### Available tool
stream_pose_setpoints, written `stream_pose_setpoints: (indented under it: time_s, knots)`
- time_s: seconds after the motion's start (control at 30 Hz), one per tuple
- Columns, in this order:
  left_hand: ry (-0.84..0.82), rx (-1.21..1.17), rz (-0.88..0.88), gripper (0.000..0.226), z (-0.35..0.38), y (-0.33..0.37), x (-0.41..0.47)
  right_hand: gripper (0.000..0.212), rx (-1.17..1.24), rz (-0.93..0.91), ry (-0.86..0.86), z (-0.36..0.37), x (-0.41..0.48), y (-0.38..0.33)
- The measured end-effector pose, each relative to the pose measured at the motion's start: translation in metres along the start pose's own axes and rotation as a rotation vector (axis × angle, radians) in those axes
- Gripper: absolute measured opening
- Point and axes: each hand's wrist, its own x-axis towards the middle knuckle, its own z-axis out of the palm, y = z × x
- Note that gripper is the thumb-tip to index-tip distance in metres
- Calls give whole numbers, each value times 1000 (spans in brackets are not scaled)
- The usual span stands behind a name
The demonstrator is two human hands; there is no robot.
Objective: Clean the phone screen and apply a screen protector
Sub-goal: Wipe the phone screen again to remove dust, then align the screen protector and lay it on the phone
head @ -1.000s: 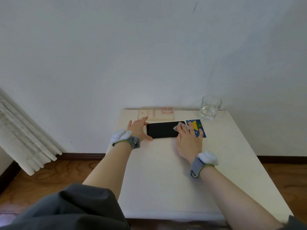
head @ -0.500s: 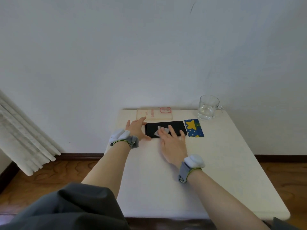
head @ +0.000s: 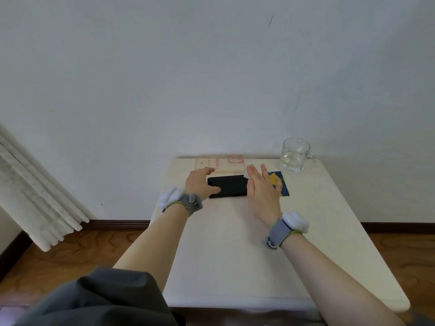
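A black phone (head: pixel 229 188) lies screen up, lengthwise, near the back of the white table (head: pixel 235 243). My left hand (head: pixel 200 183) grips its left end, thumb on the near edge and fingers at the far edge. My right hand (head: pixel 261 188) lies flat over the phone's right end with straight fingers. Under them it presses a small white wipe (head: pixel 246 176), of which only a corner shows. The right end of the screen is hidden by this hand.
A beige box with red print (head: pixel 220 164) lies just behind the phone. A blue packet with a yellow star (head: pixel 281 185) sits to the phone's right, partly under my right hand. A glass mug with some water (head: pixel 294 156) stands at the back right corner.
My right hand slid the wipe from the phone's right end towards the left and is now back over the right end. My left hand stayed on the left end.
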Motion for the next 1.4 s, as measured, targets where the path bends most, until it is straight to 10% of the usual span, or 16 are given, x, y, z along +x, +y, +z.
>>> stream_pose_setpoints:
  time_s: [0.33, 0.9, 1.4]
  knots:
    - [-98, -865, -296, 33, -23, 24, -8, 44, 409, -43, -133, 13, -5, -49]
    - [-74, -1039, -382, 28, -58, 3, -19, 41, 1102, 372, -341, 30, 22, -79]
    - [-17, -597, -419, 45, -42, -58, -20, 31, 489, 104, -188, 69, 11, -88]
